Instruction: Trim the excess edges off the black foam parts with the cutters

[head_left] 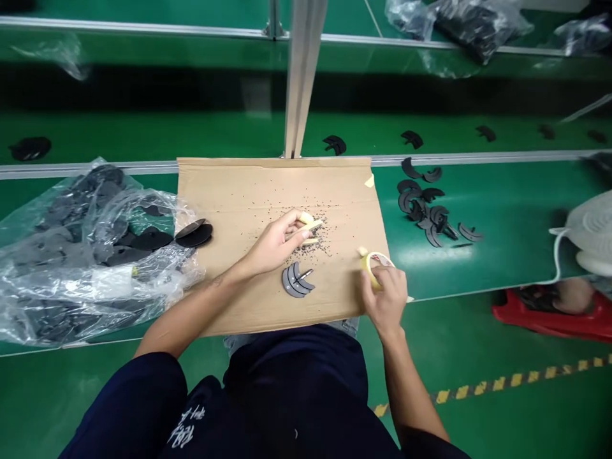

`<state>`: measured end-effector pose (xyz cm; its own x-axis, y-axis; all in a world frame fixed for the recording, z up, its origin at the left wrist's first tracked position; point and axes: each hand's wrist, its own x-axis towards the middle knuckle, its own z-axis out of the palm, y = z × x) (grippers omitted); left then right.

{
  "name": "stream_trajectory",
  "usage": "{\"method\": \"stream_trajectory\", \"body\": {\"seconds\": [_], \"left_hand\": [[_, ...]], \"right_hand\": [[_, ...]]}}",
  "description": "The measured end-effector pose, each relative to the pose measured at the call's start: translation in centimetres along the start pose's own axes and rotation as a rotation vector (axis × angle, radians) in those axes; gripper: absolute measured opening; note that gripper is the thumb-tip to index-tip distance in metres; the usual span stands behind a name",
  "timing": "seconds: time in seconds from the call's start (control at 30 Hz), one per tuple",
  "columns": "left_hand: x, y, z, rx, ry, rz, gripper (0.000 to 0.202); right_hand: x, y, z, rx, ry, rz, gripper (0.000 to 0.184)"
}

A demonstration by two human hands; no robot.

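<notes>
My left hand (277,245) rests on a brown cardboard sheet (229,191), fingers pinched round a strip of yellowish tape (310,228). At the sheet's right edge, my right hand (385,296) is closed on a roll of yellowish tape (373,262). Between the hands, a small stack of dark crescent-shaped pieces (297,280) lies on the cardboard. Tiny dark crumbs (315,245) are scattered around my left fingers.
A clear plastic bag (71,255) of dark round pieces lies at the left, some spilling onto the cardboard. Several loose crescent pieces (428,207) lie on the green bench to the right. An aluminium post (301,76) rises behind the cardboard. A white fan (590,233) stands at far right.
</notes>
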<state>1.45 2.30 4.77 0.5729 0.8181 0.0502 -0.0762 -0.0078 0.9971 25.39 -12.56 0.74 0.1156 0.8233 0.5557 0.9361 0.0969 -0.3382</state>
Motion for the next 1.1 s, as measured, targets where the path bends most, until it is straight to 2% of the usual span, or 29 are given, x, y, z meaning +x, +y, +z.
{"method": "stream_trajectory", "body": {"seconds": [0.1, 0.23, 0.37, 0.5, 0.73, 0.83, 0.97, 1.03, 1.1], "left_hand": [[0.2, 0.2, -0.2, -0.11, -0.039, -0.06, 0.014], [0.4, 0.7, -0.2, -0.206, -0.066, -0.079, 0.023], [0.1, 1.2, 0.1, -0.236, -0.018, -0.063, 0.036], [0.1, 1.2, 0.3, -0.22, 0.025, -0.056, 0.028], [0.3, 0.6, 0.3, -0.13, 0.065, 0.003, 0.024], [-0.1, 0.8, 0.2, -0.036, 0.082, 0.074, 0.024], [-1.1, 2.0, 0.2, 0.163, -0.083, 0.147, 0.023], [-1.5, 2.7, 0.2, 0.301, -0.155, 0.224, 0.014], [-1.7, 3.2, 0.1, 0.404, -0.182, 0.322, 0.008]], "right_hand": [[2.1, -3.0, -0.6, 0.343, 0.087, 0.015, 0.004], [4.5, -6.5, -0.2, 0.587, 0.034, -0.057, 0.006], [5.4, -7.8, 1.0, 0.619, 0.024, -0.074, 0.01], [5.1, -7.7, 1.7, 0.599, 0.021, -0.077, 0.01], [4.3, -7.6, 1.6, 0.582, -0.041, -0.099, 0.01], [4.1, -7.6, 1.5, 0.656, -0.161, -0.01, 0.004], [3.9, -7.4, 1.8, 0.882, -0.449, 0.236, 0.049], [3.8, -7.3, 2.0, 0.991, -0.489, 0.358, 0.061], [3.7, -7.2, 2.2, 1.103, -0.488, 0.459, 0.064]]}}
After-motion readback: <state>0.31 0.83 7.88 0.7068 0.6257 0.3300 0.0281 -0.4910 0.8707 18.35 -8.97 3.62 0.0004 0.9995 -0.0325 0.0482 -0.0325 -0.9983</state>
